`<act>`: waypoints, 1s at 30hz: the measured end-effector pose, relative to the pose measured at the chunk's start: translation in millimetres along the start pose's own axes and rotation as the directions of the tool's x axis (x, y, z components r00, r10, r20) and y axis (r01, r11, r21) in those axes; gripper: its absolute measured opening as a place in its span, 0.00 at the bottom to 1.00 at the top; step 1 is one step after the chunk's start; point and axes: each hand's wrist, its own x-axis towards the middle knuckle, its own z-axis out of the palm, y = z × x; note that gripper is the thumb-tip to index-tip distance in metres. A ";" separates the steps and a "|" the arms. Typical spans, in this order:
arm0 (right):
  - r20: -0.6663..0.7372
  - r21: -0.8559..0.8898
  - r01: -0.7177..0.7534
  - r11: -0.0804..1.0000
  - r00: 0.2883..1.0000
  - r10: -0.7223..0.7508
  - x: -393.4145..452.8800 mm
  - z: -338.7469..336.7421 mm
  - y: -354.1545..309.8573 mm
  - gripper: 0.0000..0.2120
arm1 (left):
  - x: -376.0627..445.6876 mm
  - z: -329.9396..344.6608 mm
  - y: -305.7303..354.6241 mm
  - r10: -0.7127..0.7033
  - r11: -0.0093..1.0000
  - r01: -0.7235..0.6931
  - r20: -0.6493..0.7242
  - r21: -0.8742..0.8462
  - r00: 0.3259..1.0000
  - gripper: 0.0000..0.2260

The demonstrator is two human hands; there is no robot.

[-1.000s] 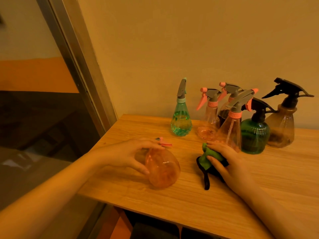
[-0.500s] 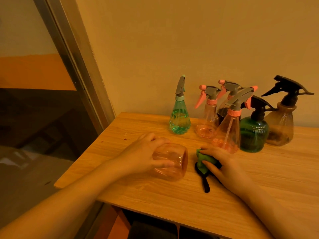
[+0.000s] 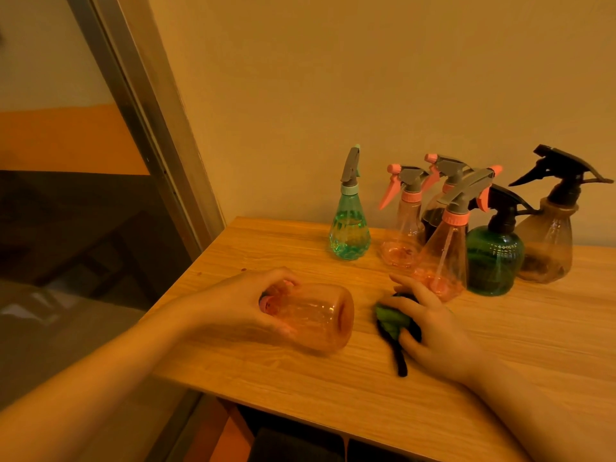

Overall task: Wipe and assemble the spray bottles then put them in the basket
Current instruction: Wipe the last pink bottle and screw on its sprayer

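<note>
My left hand (image 3: 233, 305) grips an orange bottle (image 3: 320, 316) lying sideways on the table (image 3: 500, 378). My right hand (image 3: 430, 325) curls over a green cloth (image 3: 390, 320) beside it. Behind them, six spray bottles (image 3: 446, 248) stand against the wall (image 3: 366, 78).

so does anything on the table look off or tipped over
One thing: the orange bottle lies on its side near the table's front edge, gripped by the left hand, base toward the right hand, which grips the green cloth. The six bottles by the wall stand upright. No spills show.
</note>
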 end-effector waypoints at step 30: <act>-0.093 0.117 -0.016 0.993 0.995 0.027 1.4 -1.8 2.1 0.28 | 12.5 7.7 -33.9 -0.229 0.971 0.194 -0.334 -0.137 0.914 0.36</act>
